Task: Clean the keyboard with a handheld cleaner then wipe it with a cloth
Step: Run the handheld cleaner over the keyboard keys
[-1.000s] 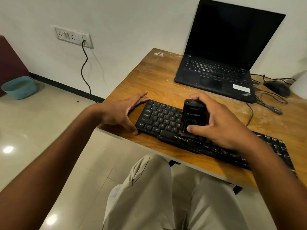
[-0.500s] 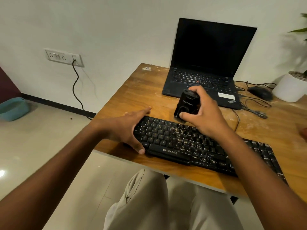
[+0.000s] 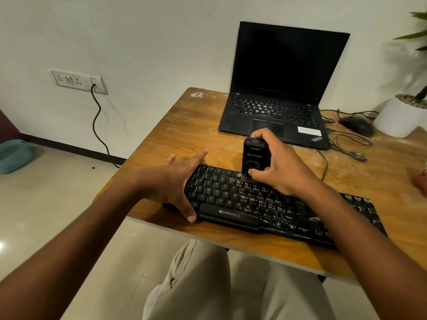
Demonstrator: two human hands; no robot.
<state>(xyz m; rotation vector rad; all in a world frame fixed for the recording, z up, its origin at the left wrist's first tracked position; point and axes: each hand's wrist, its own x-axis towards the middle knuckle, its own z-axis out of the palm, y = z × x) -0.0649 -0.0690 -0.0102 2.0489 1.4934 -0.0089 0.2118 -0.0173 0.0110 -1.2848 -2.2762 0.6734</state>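
A black keyboard [image 3: 265,204] is laid at a slant along the near edge of the wooden tabletop [image 3: 184,135], and pale dust can be seen on the keys around its middle. Its left end is steadied by the left hand [image 3: 178,181]: the fingers are kept straight and spread along the far corner, while the thumb is pressed against the near edge. A black handheld cleaner [image 3: 254,158] is gripped by the right hand [image 3: 284,167], with the fingers wrapped over its top and right side and the thumb laid on its front face. The cleaner is held upright, its lower end set at the keyboard's top row of keys, left of the middle.

Behind the keyboard an open black laptop [image 3: 277,93] with a dark screen is placed. To its right a black mouse [image 3: 357,124], loose cables [image 3: 346,144] and a white plant pot [image 3: 399,116] are seen. A wall socket [image 3: 78,80] with a plugged-in cord is fixed to the wall on the left.
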